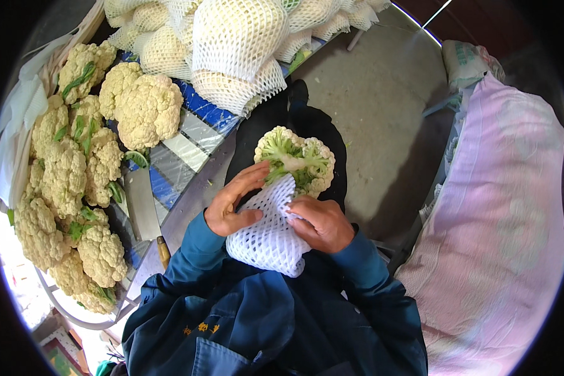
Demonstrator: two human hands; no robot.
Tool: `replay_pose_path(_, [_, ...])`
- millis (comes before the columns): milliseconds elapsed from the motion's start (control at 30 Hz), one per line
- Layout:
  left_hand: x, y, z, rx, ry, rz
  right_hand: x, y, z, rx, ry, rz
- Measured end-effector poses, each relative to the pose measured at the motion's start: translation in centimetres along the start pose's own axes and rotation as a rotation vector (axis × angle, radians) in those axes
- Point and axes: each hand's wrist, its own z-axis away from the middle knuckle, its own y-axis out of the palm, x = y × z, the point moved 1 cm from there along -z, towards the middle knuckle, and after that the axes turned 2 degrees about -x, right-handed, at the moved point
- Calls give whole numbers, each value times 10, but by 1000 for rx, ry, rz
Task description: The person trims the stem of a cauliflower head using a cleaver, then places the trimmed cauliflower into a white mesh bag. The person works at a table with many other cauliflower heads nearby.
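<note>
A trimmed cauliflower head [317, 160] rests on my lap, its cut stem and green underside facing up. Against its near side lies a white foam mesh sleeve [268, 235], bunched towards the top. My right hand [320, 223] pinches the sleeve's edge between thumb and fingers. My left hand [237, 199] is spread on the other side, its fingertips at the cauliflower's edge and its thumb on the mesh. Part of the cauliflower's near edge is hidden behind the sleeve and hands.
Bare cauliflowers [61, 174] are heaped on the table [188, 141] at left, beside a cleaver [142, 204] with a wooden handle. Sleeved cauliflowers [239, 37] pile up at the far end. Empty sleeves [21, 122] hang at far left. A pink cloth [498, 225] covers something at right.
</note>
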Motion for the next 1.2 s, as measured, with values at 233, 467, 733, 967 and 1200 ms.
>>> replay_pose_path(233, [3,9,-25,-109,65,-304,-6,4,1,65,62,-77])
replay_pose_path(467, [0,14,-50,-1,182,-405,-9,-24,6,-70,114,-14])
replay_pose_path(733, [-36,30,-67,114,-137,57,-10,-50,-28,-149,-28,50])
replay_pose_path(967, [-30,8,-87,255,-102,-343,-25,-67,-37,-137,85,50])
replay_pose_path(1200, [-1,10,-63,-13,-248,376,-48,-58,-17,-30,462,-472])
